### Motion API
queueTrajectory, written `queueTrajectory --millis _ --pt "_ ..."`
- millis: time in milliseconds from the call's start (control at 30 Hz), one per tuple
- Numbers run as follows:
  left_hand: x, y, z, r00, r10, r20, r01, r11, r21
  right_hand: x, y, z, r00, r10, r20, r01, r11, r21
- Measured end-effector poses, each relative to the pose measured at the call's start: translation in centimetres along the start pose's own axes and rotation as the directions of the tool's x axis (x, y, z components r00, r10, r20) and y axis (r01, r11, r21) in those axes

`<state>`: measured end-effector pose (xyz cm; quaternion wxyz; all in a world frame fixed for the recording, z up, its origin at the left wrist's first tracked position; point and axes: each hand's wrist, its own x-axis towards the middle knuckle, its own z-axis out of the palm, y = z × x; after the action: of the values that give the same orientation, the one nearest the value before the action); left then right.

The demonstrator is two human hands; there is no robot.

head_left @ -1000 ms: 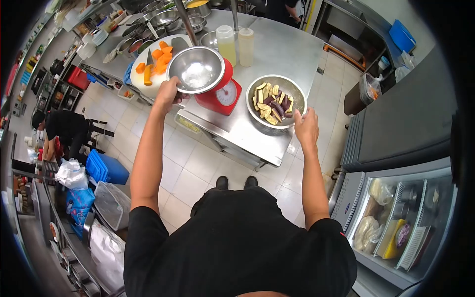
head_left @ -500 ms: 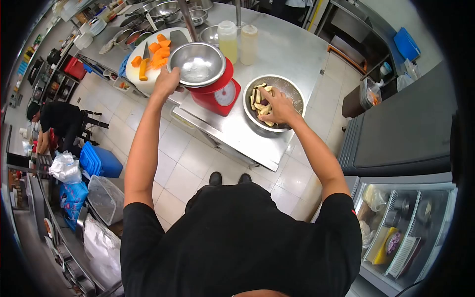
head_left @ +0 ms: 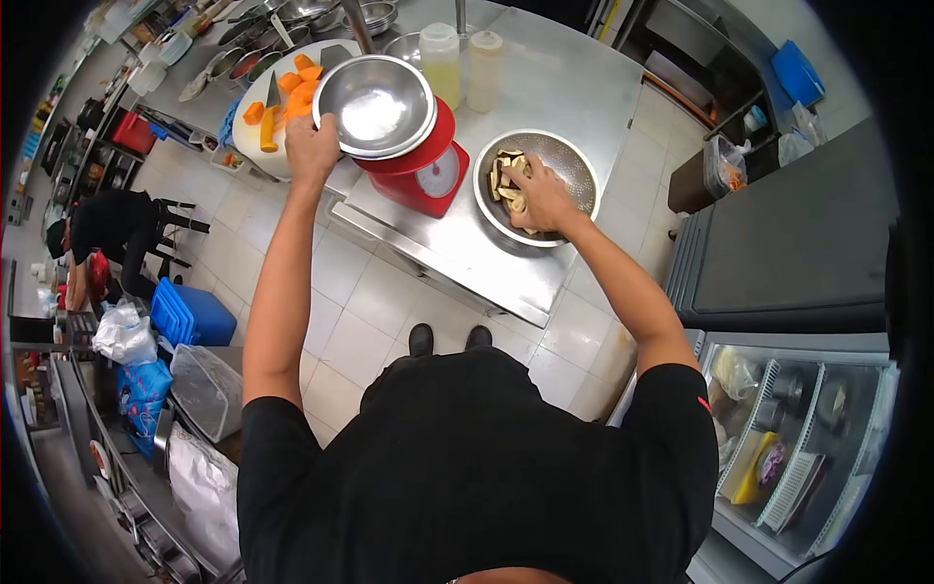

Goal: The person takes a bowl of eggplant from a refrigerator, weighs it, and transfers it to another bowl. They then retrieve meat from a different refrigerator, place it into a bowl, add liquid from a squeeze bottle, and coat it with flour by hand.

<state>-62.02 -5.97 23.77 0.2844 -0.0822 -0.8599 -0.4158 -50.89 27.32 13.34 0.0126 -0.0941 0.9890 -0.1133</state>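
Note:
A shiny metal bowl (head_left: 375,105) rests on or just over the red scale (head_left: 418,185), tilted a little. My left hand (head_left: 312,151) grips its left rim with fingers closed. Inside the perforated metal colander (head_left: 574,165), to the right of the scale, lie cut eggplant pieces (head_left: 510,195). My right hand (head_left: 547,199) reaches into it, fingers spread and curved over the pieces; whether any piece is pinched under the fingers is hidden.
Orange chunks (head_left: 299,95) and a knife (head_left: 269,127) lie on a round white board (head_left: 255,161). Two squeeze bottles (head_left: 441,73) stand behind the scale. A co-worker (head_left: 112,229) bends at the far left. An open fridge drawer (head_left: 798,438) is at right.
The bowl has shifted slightly left on the scale with my left hand. My right hand stays in the colander, its fingers a little lower over the pieces. The co-worker has bent down further.

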Motion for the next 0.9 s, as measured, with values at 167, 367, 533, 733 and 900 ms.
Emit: queueTrajectory --millis 167,367,533,733,900 --pt "0.9 -1.6 -0.2 0.998 -0.044 -0.05 0.042 0.999 -0.027 0.6 -0.3 -0.7 0.993 0.108 0.054 -0.112 0.992 0.065" --pt "0.6 -2.1 -4.4 0.983 -0.172 -0.068 0.139 0.927 -0.348 0.9 0.5 0.4 0.986 0.146 -0.077 -0.127 0.969 0.21" --pt "-5.3 2.5 -10.9 0.946 -0.248 0.21 0.312 0.877 -0.366 1.2 2.0 0.4 0.959 0.138 -0.247 -0.063 0.955 0.291" --pt "-14.8 -1.4 -6.0 0.861 -0.249 0.443 0.323 0.941 -0.101 0.9 2.1 -3.1 0.897 0.257 -0.359 -0.044 0.861 0.507" --pt "-17.1 -0.7 -0.3 0.841 -0.253 0.478 0.35 0.928 -0.124 2.4 -1.1 -9.1 0.891 0.275 -0.361 0.034 0.753 0.657"
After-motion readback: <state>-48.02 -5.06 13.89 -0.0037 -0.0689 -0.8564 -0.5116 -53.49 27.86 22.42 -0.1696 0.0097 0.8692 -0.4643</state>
